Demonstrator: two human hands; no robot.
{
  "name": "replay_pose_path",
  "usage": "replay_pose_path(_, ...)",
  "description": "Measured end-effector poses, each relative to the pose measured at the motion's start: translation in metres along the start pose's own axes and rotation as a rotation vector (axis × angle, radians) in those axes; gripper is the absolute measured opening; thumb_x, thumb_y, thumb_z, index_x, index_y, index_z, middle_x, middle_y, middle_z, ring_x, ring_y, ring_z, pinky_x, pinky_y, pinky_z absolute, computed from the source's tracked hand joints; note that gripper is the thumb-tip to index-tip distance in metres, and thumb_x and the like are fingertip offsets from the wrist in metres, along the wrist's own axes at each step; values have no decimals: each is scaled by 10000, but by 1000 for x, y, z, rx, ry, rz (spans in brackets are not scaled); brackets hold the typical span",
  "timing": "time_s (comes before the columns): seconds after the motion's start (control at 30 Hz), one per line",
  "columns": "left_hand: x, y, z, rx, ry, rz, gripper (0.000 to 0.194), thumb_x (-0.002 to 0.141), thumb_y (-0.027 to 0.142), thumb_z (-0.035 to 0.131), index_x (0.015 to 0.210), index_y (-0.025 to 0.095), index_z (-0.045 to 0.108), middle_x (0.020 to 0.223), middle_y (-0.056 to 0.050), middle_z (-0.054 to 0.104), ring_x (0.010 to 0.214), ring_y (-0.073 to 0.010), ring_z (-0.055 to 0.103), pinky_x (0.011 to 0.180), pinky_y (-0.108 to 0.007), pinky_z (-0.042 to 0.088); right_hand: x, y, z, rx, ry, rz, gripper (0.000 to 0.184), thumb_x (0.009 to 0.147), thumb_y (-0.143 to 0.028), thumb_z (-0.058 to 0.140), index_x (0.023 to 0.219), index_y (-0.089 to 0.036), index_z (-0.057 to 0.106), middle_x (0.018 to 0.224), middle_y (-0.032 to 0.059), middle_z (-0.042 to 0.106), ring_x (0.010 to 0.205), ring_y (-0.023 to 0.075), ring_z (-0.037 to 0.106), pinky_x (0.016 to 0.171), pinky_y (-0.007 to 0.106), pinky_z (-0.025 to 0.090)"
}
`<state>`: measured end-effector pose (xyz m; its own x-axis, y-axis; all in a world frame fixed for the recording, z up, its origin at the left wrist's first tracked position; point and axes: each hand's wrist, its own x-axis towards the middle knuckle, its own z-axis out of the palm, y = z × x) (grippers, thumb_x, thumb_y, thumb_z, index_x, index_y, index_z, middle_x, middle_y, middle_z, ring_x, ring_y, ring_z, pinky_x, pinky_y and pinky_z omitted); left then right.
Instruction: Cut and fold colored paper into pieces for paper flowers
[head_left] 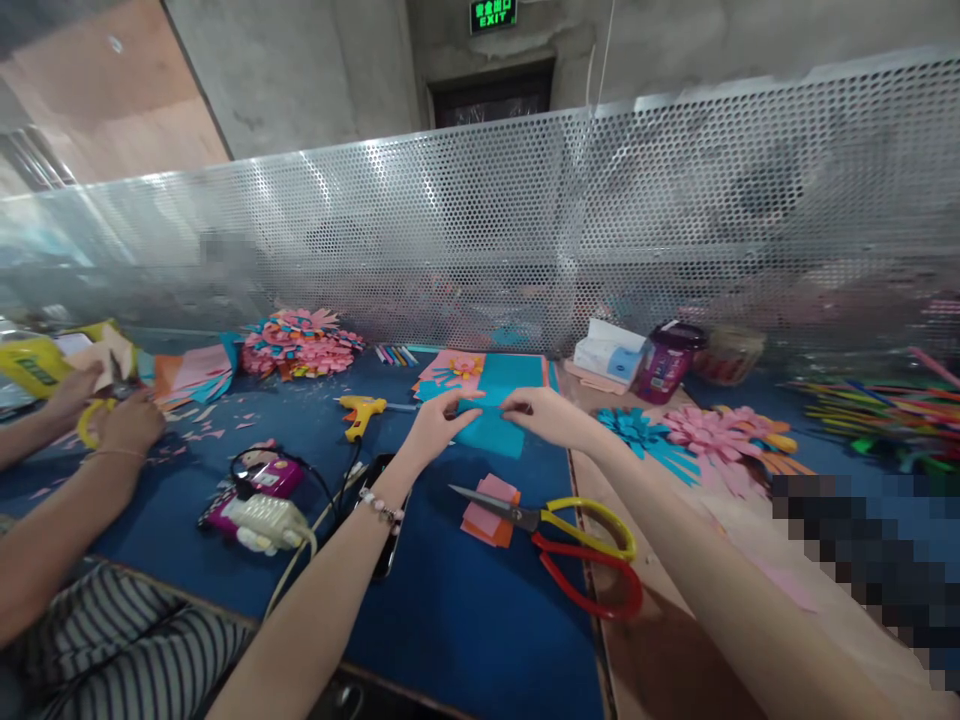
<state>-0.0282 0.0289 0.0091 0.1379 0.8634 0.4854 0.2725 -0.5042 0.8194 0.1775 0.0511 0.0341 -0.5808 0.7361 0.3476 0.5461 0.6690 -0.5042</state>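
A bright blue sheet of paper (491,435) is held between my two hands above the table. My left hand (442,425) pinches its left side with thumb and fingers. On the right edge, the fingers of my right hand (547,415) are closed in a pinch. Behind the sheet lies a stack of blue and pink paper (514,370), with a small orange and pink paper flower (465,367) beside it. Large scissors (555,530) with one yellow and one red handle rest nearer me, blades over small pink and orange paper pieces (491,512).
A yellow glue gun (361,413), a phone (390,550) and a white power strip (266,522) lie left. Paper flowers (709,435), a tissue pack (611,357) and a purple tub (670,360) stand right. A co-worker's hands (131,430) hold yellow-handled scissors and paper at far left.
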Motion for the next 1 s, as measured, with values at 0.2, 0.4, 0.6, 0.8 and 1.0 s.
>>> replay_pose_path(0.2, 0, -2, 1, 122, 55, 19, 200, 723, 320, 633, 862, 203, 715, 658, 0, 605, 558, -121, 457, 566, -241, 363, 1, 13, 2, 98, 59, 46, 226, 806, -324, 537, 968, -213, 648, 906, 36, 653, 807, 159, 580, 705, 281, 451)
replay_pose_path(0.4, 3, -9, 0, 58, 96, 6, 209, 726, 320, 631, 878, 198, 705, 868, -43, 677, 797, -188, 588, 739, -284, 440, 0, 19, 2, 192, 109, 74, 301, 767, -412, 581, 979, -209, 648, 903, 36, 641, 794, 154, 572, 694, 280, 450)
replay_pose_path(0.6, 4, -13, -1, 83, 85, 10, 249, 745, 348, 608, 913, 181, 684, 913, -46, 679, 858, -190, 604, 780, -291, 456, 0, 23, 6, 267, 145, 85, 363, 758, -478, 578, 966, -189, 650, 779, 28, 613, 654, 129, 528, 587, 264, 426)
replay_pose_path(0.8, 5, -16, -4, 102, 69, -7, 275, 750, 369, 603, 932, 180, 682, 892, -40, 674, 803, -171, 595, 728, -271, 458, 0, 25, 8, 307, 185, 94, 334, 752, -455, 596, 938, -186, 665, 709, 16, 602, 624, 130, 540, 577, 261, 431)
replay_pose_path(1.0, 6, -20, -6, 100, 46, -16, 284, 765, 359, 585, 962, 179, 685, 918, -47, 672, 787, -160, 580, 704, -262, 444, -1, 25, 7, 324, 204, 111, 311, 752, -431, 598, 917, -181, 680, 740, 27, 643, 611, 135, 580, 586, 264, 456)
